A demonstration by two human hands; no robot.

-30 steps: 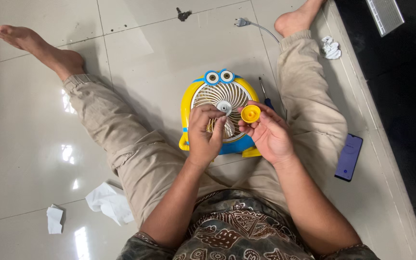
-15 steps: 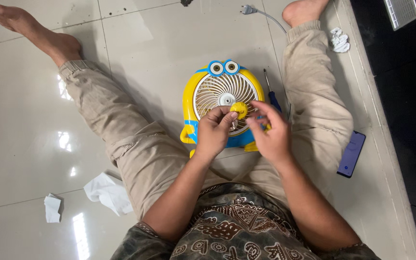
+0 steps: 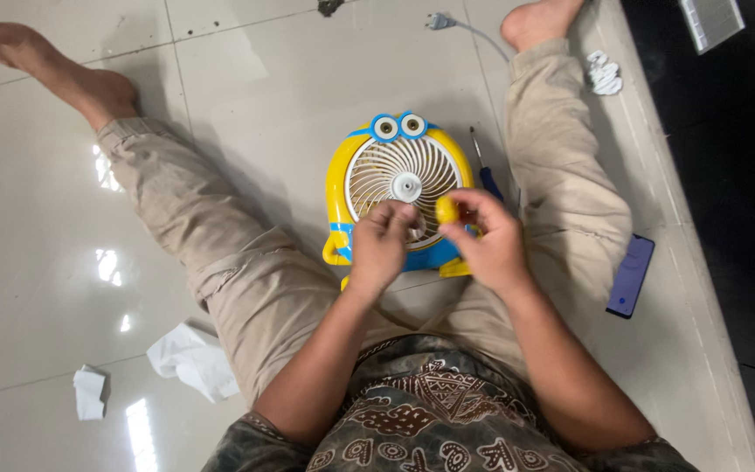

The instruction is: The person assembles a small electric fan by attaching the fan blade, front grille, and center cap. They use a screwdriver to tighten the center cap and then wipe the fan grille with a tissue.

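A small yellow and blue fan point(image 3: 340, 179) with two round goggle eyes lies face up on the floor tiles between my legs. Its white grille and hub point(image 3: 406, 185) face me. My right hand point(image 3: 488, 243) pinches a small round yellow knob point(image 3: 446, 210) over the fan's lower right part. My left hand point(image 3: 379, 243) is curled, its fingertips bunched on the lower grille beside the knob; I see nothing in it.
A blue-handled screwdriver point(image 3: 483, 171) lies right of the fan, against my right leg. A dark phone point(image 3: 630, 275) lies by my right knee. Crumpled tissues point(image 3: 190, 357) lie at the left, a white plug point(image 3: 436, 21) at the top. A raised ledge point(image 3: 675, 227) runs along the right.
The yellow knob went from my right hand to my left fingers and is now pinched in my right hand again. Both hands have dropped slightly toward the fan's lower grille.
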